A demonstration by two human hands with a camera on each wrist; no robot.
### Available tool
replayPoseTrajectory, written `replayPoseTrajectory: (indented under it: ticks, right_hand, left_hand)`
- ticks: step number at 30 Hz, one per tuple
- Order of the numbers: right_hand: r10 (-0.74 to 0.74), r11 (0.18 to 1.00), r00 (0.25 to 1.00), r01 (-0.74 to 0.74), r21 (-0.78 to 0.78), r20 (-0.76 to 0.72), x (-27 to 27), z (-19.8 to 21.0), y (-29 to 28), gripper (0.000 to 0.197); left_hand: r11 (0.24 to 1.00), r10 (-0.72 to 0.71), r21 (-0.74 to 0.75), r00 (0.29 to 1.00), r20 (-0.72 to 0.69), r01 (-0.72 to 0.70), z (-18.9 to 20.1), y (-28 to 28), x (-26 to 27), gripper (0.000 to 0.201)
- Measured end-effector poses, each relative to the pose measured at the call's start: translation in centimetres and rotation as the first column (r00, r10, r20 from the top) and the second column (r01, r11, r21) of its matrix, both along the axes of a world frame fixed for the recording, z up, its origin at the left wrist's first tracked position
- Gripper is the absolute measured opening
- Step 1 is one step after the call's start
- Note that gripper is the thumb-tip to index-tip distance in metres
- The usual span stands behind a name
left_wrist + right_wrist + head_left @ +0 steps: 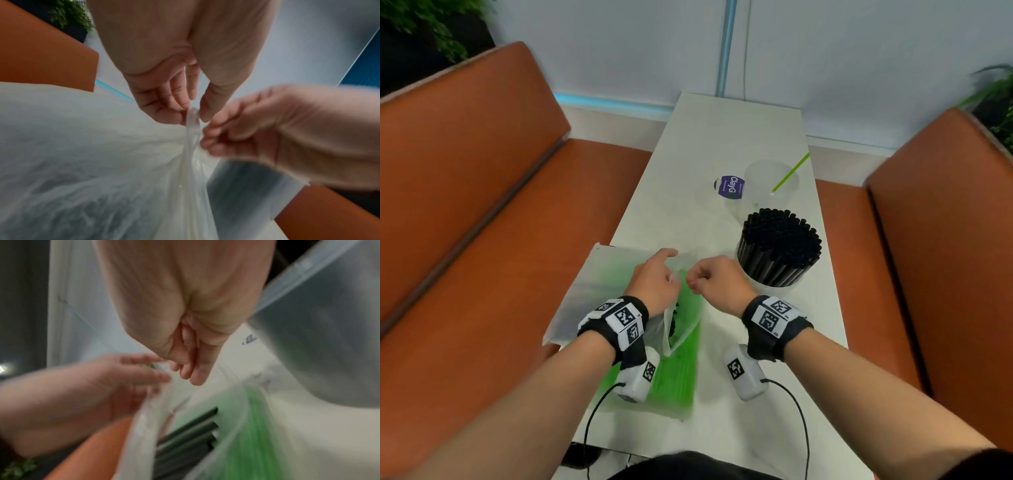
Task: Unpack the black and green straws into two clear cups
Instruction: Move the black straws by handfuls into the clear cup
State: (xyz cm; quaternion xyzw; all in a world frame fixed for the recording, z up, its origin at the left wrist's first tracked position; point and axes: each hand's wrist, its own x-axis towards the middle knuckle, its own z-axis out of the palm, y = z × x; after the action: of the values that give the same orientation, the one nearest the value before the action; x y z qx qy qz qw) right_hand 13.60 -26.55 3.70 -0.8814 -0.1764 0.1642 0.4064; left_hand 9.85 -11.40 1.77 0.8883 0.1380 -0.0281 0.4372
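Black straws [779, 251] already in cup. Both hands, left [654, 281] and right [717, 281], pinched green straw bag [678, 342] mouth; second cup [774, 186] nearly empty.

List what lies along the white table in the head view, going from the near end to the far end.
Bag of green straws → left hand and right hand at the bag's mouth → cup of black straws → clear cup with the purple label → clear cup with one green straw.
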Motion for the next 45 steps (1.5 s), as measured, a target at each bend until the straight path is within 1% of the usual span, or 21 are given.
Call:
replayPoseTrajectory:
  ticks: [3, 5, 6, 7, 8, 9, 10, 13, 15, 17, 18, 21, 22, 24, 29, 33, 35, 38, 41, 43, 45]
  right_hand:
    - [0.077, 0.996, 0.997, -0.077, -0.05, 0.004, -0.5, -2.8, 0.9, 0.017]
    - [0.142, 0.99, 0.99, -0.142, -0.008, -0.007, -1.1, -3.9, 1.6, 0.017]
    - [0.18, 0.983, 0.984, -0.18, 0.03, 0.002, -1.4, -4.2, 2.0, 0.032]
    - [0.237, 0.968, 0.971, -0.239, 0.081, 0.031, -1.8, -4.2, 2.6, 0.057]
    - [0.291, 0.948, 0.955, -0.297, 0.118, 0.066, -2.1, -4.3, 3.1, 0.074]
    - [0.331, 0.931, 0.937, -0.344, 0.125, 0.112, -2.2, -4.9, 3.6, 0.081]
    - [0.359, 0.923, 0.923, -0.373, 0.092, 0.137, -2.2, -5.4, 4.0, 0.083]
    - [0.329, 0.936, 0.94, -0.312, -0.165, 0.093, -2.3, -6.5, 4.4, 0.088]
    - [0.342, 0.897, 0.938, -0.307, -0.319, 0.059, -2.6, -6.9, 4.6, 0.092]
    - [0.325, 0.879, 0.945, -0.32, -0.354, -0.047, -2.5, -7.2, 4.8, 0.104]
    - [0.313, 0.873, 0.945, -0.326, -0.362, -0.097, -2.5, -7.3, 4.8, 0.101]
    - [0.404, 0.829, 0.911, -0.404, -0.387, -0.086, -3.0, -6.6, 5.4, 0.057]
    - [0.426, 0.823, 0.901, -0.422, -0.379, -0.077, -3.1, -6.3, 5.6, 0.048]
    - [0.445, 0.781, 0.892, -0.428, -0.455, -0.074, -3.2, -6.1, 6.2, 0.041]
    - [0.488, 0.649, 0.857, -0.483, -0.588, -0.166, -2.9, -5.5, 6.5, 0.038]
    - [0.512, 0.598, 0.841, -0.494, -0.631, -0.174, -2.9, -5.3, 6.5, 0.036]
    - [0.515, 0.614, 0.846, -0.477, -0.629, -0.138, -2.9, -5.3, 6.3, 0.037]
    - [0.523, 0.669, 0.849, -0.461, -0.583, -0.071, -2.6, -4.8, 5.9, 0.05]
    - [0.5, 0.679, 0.864, -0.438, -0.59, -0.065, -2.2, -4.2, 5.3, 0.048]
    - [0.479, 0.693, 0.878, -0.378, -0.614, 0.0, -1.9, -4.2, 4.7, 0.054]
    - [0.458, 0.673, 0.886, -0.292, -0.679, 0.072, -1.8, -4.3, 3.7, 0.059]
  left_hand:
    - [0.999, -0.01, -0.052, 0.999, 0.051, 0.013, 1.2, 0.2, -0.1, 0.051]
    - [0.996, -0.02, -0.088, 0.997, 0.068, 0.026, 1.9, 0.1, -0.5, 0.052]
    - [0.994, -0.02, -0.104, 0.997, 0.074, 0.028, 2.1, 0.0, -0.7, 0.053]
    - [0.993, -0.018, -0.117, 0.997, 0.077, 0.027, 2.2, -0.1, -1.0, 0.053]
    - [0.992, -0.015, -0.125, 0.997, 0.078, 0.025, 2.2, -0.2, -1.2, 0.054]
    - [0.991, -0.011, -0.133, 0.997, 0.078, 0.022, 2.1, -0.2, -1.5, 0.054]
    - [0.99, -0.008, -0.141, 0.997, 0.077, 0.019, 2.0, -0.3, -1.8, 0.054]
    - [0.987, -0.014, -0.159, 0.998, 0.066, 0.024, 1.7, -0.3, -2.4, 0.053]
    - [0.985, -0.02, -0.168, 0.998, 0.061, 0.03, 1.4, -0.3, -2.8, 0.053]
    - [0.984, -0.019, -0.176, 0.998, 0.061, 0.03, 1.3, -0.3, -3.0, 0.052]
    - [0.984, -0.021, -0.176, 0.998, 0.059, 0.032, 1.2, -0.3, -3.0, 0.052]
    - [0.984, -0.034, -0.17, 0.998, 0.055, 0.043, 1.2, -0.2, -3.0, 0.053]
    - [0.985, -0.037, -0.167, 0.998, 0.057, 0.047, 1.2, -0.2, -3.0, 0.052]
    - [0.986, -0.04, -0.162, 0.997, 0.059, 0.05, 1.1, 0.0, -3.0, 0.051]
    - [0.985, -0.049, -0.164, 0.997, 0.061, 0.058, 0.9, 0.3, -2.7, 0.049]
    - [0.986, -0.067, -0.145, 0.995, 0.068, 0.076, 0.7, 0.3, -2.7, 0.048]
    - [0.986, -0.07, -0.146, 0.995, 0.066, 0.079, 0.5, 0.2, -2.7, 0.048]
    - [0.986, -0.065, -0.151, 0.996, 0.066, 0.074, 0.4, 0.2, -2.6, 0.048]
    - [0.985, -0.054, -0.157, 0.996, 0.077, 0.065, 0.3, 0.0, -2.4, 0.046]
    - [0.987, -0.049, -0.148, 0.995, 0.082, 0.061, 0.2, 0.0, -2.1, 0.045]
    - [0.989, -0.046, -0.137, 0.996, 0.081, 0.057, 0.1, 0.1, -1.8, 0.046]
